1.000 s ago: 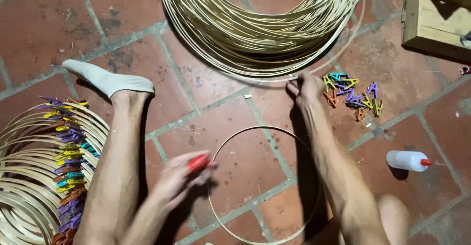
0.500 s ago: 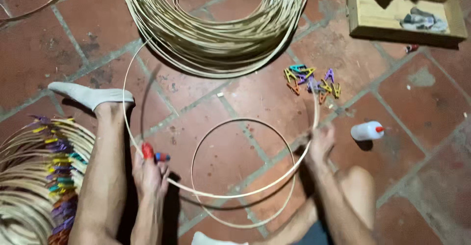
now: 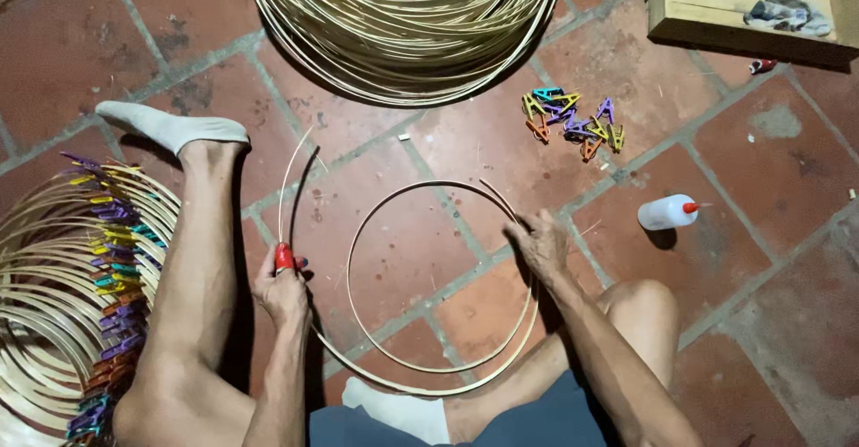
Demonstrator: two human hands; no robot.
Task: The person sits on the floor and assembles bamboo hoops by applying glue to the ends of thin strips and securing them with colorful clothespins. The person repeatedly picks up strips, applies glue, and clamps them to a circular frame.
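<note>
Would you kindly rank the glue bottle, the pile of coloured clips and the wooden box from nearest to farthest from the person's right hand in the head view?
From the right hand:
1. Glue bottle, just to its right on the floor tiles.
2. Pile of coloured clips, above it, slightly to the right.
3. Wooden box, far up in the top right corner.

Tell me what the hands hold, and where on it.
Both hands grip a thin cane strip bent into a loop: left hand at its left side beside a red clip, right hand at its right side.
</note>
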